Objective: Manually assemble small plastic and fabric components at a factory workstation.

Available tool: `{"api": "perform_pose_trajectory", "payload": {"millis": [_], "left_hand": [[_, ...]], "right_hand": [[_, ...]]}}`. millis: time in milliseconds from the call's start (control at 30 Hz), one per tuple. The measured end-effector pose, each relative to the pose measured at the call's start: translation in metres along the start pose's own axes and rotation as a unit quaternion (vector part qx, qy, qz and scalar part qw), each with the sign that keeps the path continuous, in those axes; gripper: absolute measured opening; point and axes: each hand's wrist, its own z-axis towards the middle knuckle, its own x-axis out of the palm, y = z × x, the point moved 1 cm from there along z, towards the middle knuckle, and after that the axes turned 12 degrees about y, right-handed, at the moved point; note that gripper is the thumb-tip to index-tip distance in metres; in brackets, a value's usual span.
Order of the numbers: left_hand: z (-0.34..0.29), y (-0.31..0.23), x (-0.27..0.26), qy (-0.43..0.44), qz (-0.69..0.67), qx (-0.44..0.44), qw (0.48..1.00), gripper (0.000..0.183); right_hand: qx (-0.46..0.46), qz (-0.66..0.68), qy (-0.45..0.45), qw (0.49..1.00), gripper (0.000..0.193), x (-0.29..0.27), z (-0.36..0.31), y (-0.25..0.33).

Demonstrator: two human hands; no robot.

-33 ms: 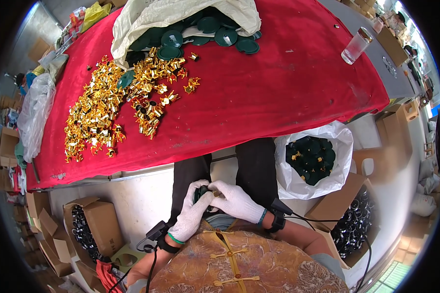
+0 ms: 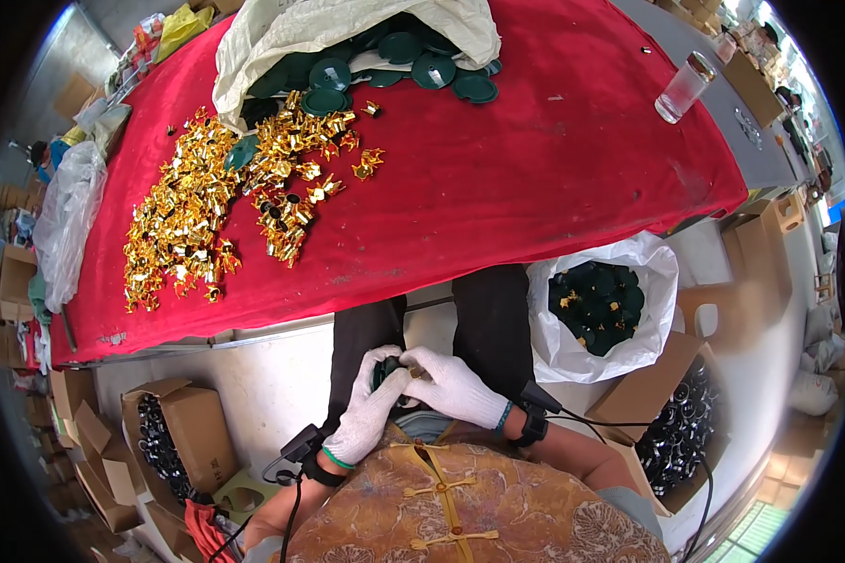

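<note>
Both hands wear white knit gloves and meet above my lap. My left hand (image 2: 364,410) is closed around a dark green disc (image 2: 380,374), of which only a part shows between the fingers. My right hand (image 2: 460,388) pinches a small gold piece (image 2: 417,372) right beside the disc; whether the two parts touch is hidden by the fingers. On the red-covered table (image 2: 498,188) lies a heap of shiny gold clips (image 2: 183,216). Behind it, more green discs (image 2: 399,47) spill from a white sack (image 2: 253,47).
A white bag (image 2: 662,281) of green discs with gold pieces stands on the floor at right. Cardboard boxes of shiny dark parts stand at left (image 2: 207,432) and right (image 2: 629,403). A drinking glass (image 2: 683,92) is near the table's far right corner. Cables hang from both wrist straps.
</note>
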Motion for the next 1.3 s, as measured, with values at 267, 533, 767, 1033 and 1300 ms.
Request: {"api": "perform_pose_trajectory", "payload": {"millis": [267, 533, 767, 1033, 1300], "left_hand": [[0.001, 0.004, -0.001, 0.007, 0.022, -0.003, 1.000, 0.036], [0.002, 0.009, 0.002, 0.004, -0.013, -0.012, 1.000, 0.040], [0.002, 0.013, -0.001, 0.006, 0.010, -0.010, 1.000, 0.041], [0.000, 0.011, 0.002, 0.003, -0.013, -0.008, 1.000, 0.041], [0.001, 0.010, 0.002, 0.011, -0.001, -0.004, 1.000, 0.041]], "right_hand": [[-0.008, 0.020, -0.015, 1.000, 0.046, 0.005, 0.002, -0.016], [-0.026, 0.060, -0.017, 0.998, 0.045, 0.005, 0.001, -0.022], [-0.032, 0.072, -0.016, 0.997, 0.041, 0.007, 0.001, -0.025], [-0.026, 0.079, -0.017, 0.996, 0.040, 0.009, 0.001, -0.027], [-0.019, 0.093, -0.009, 0.995, 0.039, 0.009, 0.002, -0.030]]}}
